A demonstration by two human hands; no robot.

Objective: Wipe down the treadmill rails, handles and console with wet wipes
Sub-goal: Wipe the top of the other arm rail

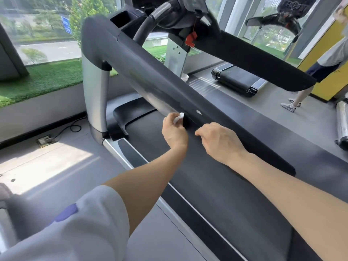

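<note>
The left hand [174, 131] gripped a small wad of white wet wipe [178, 117] between thumb and curled fingers and held it against the lower edge of the near side rail [150, 80] of the treadmill. The wipe protruded at the 12 o'clock side of the hand. A streaked, shiny patch lay on the rail surface toward 10 o'clock from the wipe. A small white fleck [198, 112] sat on the rail just toward 3 o'clock of the wipe.

The right hand [220, 141] rested near the same rail, at 3 o'clock from the left hand and apart from it. Its fingers were loosely curled; it could not be told whether they held anything or touched the rail.

The near rail ran from a rounded corner at 10 o'clock down toward 4 o'clock. The silver upright post [95, 95] stood below that corner. The far side rail [263, 59] lay toward 1 o'clock. The console [190, 4] was at 12 o'clock, blurred, with a red safety clip [190, 39] hanging below it. The running belt [216, 185] lay beneath both forearms.

A second person [323, 59] stood at 2 o'clock beside a yellow wall panel [320, 46]. A floor socket [44, 141] with a black cable lay at 9 o'clock.
</note>
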